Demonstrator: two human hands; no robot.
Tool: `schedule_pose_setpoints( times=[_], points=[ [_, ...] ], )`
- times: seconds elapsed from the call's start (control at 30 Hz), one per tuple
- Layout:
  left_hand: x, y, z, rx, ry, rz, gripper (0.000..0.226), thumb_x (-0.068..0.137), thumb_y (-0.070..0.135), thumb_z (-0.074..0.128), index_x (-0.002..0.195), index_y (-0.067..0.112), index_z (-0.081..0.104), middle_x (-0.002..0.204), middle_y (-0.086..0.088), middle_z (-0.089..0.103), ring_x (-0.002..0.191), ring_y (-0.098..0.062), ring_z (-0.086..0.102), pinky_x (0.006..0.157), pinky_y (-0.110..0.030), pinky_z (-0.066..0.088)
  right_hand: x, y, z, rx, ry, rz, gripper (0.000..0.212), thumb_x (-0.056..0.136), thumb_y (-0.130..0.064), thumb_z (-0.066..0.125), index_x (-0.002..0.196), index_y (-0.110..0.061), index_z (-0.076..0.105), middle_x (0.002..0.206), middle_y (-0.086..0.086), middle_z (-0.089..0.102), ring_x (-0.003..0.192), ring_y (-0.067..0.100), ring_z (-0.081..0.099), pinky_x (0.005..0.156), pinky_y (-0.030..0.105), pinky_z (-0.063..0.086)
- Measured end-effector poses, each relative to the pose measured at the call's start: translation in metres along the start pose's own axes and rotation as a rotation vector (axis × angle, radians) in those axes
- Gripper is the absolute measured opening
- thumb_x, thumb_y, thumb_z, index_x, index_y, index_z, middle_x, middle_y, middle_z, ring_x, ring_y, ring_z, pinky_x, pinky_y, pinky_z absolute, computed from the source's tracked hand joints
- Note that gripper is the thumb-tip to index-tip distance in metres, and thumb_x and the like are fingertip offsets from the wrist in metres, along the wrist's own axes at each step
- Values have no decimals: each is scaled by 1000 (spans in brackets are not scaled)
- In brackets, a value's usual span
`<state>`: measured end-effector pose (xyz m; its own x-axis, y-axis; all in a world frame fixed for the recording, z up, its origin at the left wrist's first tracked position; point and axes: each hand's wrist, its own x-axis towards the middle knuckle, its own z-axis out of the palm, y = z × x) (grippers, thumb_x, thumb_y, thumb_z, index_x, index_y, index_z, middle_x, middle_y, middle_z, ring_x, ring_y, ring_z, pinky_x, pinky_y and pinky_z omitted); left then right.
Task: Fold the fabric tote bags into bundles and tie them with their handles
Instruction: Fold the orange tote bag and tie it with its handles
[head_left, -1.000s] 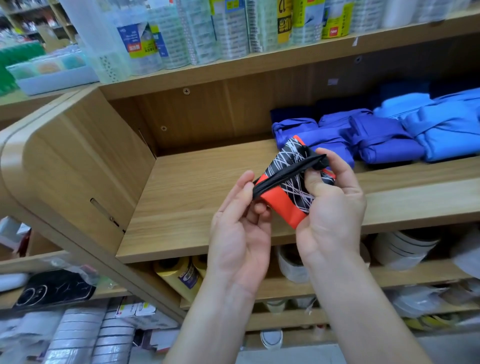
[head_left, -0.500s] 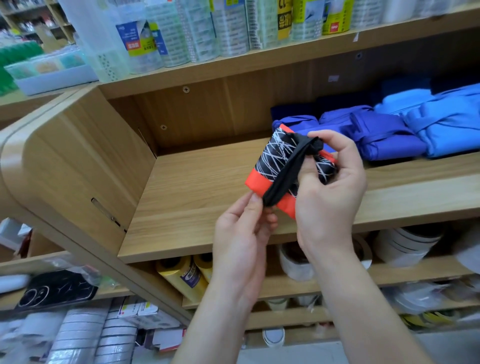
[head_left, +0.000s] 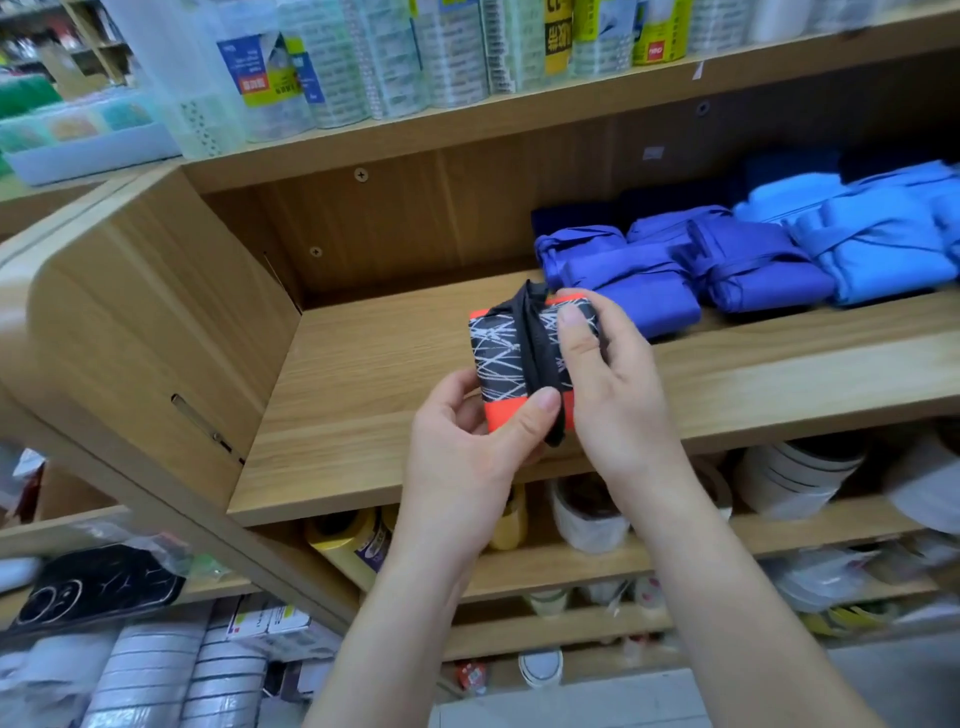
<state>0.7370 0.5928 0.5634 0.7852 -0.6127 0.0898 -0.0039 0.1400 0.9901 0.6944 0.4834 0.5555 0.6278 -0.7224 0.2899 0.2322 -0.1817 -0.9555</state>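
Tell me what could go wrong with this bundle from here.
1. The black handle is wrapped over the bundle, but its end hangs loose at the lower edge. If the left hand or right hand eases off, it may unwind and the folds open.
2. The bundle is held in the air in front of the shelf, so a slip could drop it past the shelf.

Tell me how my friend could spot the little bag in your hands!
Find the wide wooden shelf with blue folded bags on its right. Before them, the left hand and right hand hold a small bundle. Only it is black with white scribbles and orange edges, wrapped by a black strap.
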Motion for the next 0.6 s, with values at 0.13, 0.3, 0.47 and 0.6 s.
schedule_pose_setpoints(
  times=[0.13,0.3,0.47,0.6],
  points=[
    [6,10,-8,71,-49,4,59,70,38,68,125,22,54,104,-5,72,87,-15,71,70,-26,57,-7,1,-13,-106,-60,-78,27,96,-37,49,106,-21,68,94,-4,72,91,14,68,87,46,54],
    [17,9,-11,112,-324,56,32,83,36,60,108,18,66,95,0,72,87,-12,67,76,-26,55,-13,-4,-27,-184,-116,-129,29,97,-26,41,119,-28,60,73,-6,64,67,10,58,66,39,49],
    [14,-17,8,37,-185,103,21,87,28,60,105,18,66,97,-1,72,89,-14,67,85,-37,55,-23,-12,-41,19,62,92,21,96,-47,48,108,-29,53,69,-4,59,67,11,54,66,30,47],
    [5,-31,35,34,-139,162,22,89,29,60,110,23,60,103,3,69,95,-11,65,91,-39,53,-44,-12,-81,168,-19,300,52,76,-60,56,122,-34,53,108,3,71,95,16,68,83,46,57]
  ],
)
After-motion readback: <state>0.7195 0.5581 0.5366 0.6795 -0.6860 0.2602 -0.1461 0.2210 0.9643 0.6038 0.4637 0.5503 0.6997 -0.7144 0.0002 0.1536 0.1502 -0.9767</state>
